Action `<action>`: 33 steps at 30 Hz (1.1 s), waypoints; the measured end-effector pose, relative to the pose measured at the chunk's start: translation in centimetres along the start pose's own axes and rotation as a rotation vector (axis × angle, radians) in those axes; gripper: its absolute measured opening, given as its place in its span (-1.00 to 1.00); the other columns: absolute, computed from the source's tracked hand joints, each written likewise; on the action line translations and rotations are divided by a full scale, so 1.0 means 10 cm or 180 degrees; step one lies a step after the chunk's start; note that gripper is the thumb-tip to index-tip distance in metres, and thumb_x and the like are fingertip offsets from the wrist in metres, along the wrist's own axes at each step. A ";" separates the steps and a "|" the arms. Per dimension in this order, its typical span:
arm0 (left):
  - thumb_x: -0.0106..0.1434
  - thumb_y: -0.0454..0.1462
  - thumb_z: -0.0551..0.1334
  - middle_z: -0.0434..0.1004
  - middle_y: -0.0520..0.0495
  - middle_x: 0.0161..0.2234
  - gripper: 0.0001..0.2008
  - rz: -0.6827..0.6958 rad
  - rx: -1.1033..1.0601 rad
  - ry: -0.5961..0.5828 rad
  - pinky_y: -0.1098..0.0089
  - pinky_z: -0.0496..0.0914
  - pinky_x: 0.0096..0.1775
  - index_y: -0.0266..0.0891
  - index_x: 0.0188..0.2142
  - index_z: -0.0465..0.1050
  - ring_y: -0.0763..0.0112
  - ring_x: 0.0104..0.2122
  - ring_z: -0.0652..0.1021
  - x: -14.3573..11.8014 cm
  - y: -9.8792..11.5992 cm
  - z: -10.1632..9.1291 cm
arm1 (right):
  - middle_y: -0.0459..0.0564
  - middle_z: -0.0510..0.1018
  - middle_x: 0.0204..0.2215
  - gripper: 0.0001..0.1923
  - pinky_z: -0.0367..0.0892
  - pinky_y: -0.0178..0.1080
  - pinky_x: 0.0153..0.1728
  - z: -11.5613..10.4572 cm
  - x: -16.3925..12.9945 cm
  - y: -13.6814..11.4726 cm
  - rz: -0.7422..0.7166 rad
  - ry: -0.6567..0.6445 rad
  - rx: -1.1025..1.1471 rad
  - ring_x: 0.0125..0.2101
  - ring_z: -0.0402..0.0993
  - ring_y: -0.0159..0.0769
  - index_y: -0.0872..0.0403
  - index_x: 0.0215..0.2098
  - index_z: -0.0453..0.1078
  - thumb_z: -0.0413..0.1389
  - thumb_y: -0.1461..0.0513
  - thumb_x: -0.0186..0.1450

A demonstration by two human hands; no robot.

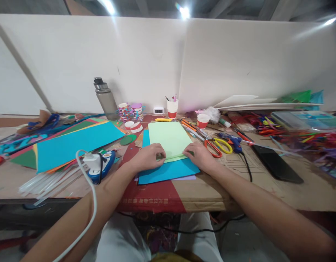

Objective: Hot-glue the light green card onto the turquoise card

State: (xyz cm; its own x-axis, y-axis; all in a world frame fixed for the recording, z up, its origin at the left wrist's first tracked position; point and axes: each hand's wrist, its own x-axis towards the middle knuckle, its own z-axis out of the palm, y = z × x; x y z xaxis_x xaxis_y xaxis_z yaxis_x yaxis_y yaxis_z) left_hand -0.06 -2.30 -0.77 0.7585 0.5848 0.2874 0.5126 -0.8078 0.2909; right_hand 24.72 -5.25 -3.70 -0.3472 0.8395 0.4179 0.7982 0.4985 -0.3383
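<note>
A light green sheet of paper (pixel 170 136) lies over a blue sheet (pixel 168 171) in front of me, its near edge turned up in a narrow fold. My left hand (pixel 151 157) has its fingers curled on the fold's left end. At the right end, the fingers of my right hand (pixel 197 154) are pinched on the same edge. A strip of lilac paper (pixel 186 178) peeks out under the blue sheet. Just beyond my right hand lie orange-handled scissors (pixel 214 150) and yellow-handled scissors (pixel 224 145).
To the left are blue card (pixel 77 145), a power strip (pixel 102 169) with a white cable over my left arm, and clear sticks (pixel 51 182). A bottle (pixel 105 100) and paper cups (pixel 172 108) stand behind. On the right are a glue gun (pixel 235 142) and a phone (pixel 276 163).
</note>
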 end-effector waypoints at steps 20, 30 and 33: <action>0.16 -0.29 0.21 0.43 -0.05 -0.35 -0.91 -0.0033 -0.0232 -0.0020 0.44 0.32 -0.27 -0.25 -0.41 0.47 0.42 -0.34 0.46 0.01 -0.01 0.10 | 0.07 0.47 -0.28 -0.73 0.24 -0.17 -0.17 -0.08 -0.13 -0.32 -0.1223 -0.0456 -0.0640 -0.23 0.29 -0.24 0.07 -0.11 0.45 -0.05 0.23 0.37; 0.18 -0.33 0.16 0.41 -0.02 -0.40 -0.89 -0.0365 -0.0072 0.0377 0.44 0.29 -0.33 -0.25 -0.45 0.42 0.43 -0.40 0.42 -0.02 -0.06 0.10 | 0.23 0.52 -0.19 -0.69 0.24 -0.06 -0.05 -0.78 -0.31 0.42 0.1451 0.0839 -0.1647 -0.10 0.39 -0.03 0.19 -0.17 0.44 -0.02 0.15 0.32; 0.16 -0.33 0.17 0.40 -0.03 -0.39 -0.91 -0.0395 -0.0046 0.0261 0.43 0.29 -0.32 -0.25 -0.45 0.42 0.42 -0.39 0.42 -0.01 -0.07 0.12 | 0.43 0.49 -0.17 -0.54 0.28 -0.05 -0.13 -0.88 -0.39 0.70 0.2523 0.0161 -0.2029 -0.12 0.44 0.08 0.38 -0.09 0.39 -0.01 0.10 0.31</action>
State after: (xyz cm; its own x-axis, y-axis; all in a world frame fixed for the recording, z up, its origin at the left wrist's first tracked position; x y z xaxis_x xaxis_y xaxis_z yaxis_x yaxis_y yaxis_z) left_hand -0.06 -1.86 -2.07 0.6539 0.6847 0.3218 0.5943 -0.7281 0.3417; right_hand 35.95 -6.93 -0.23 0.4050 0.8606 0.3088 0.9082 -0.4176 -0.0271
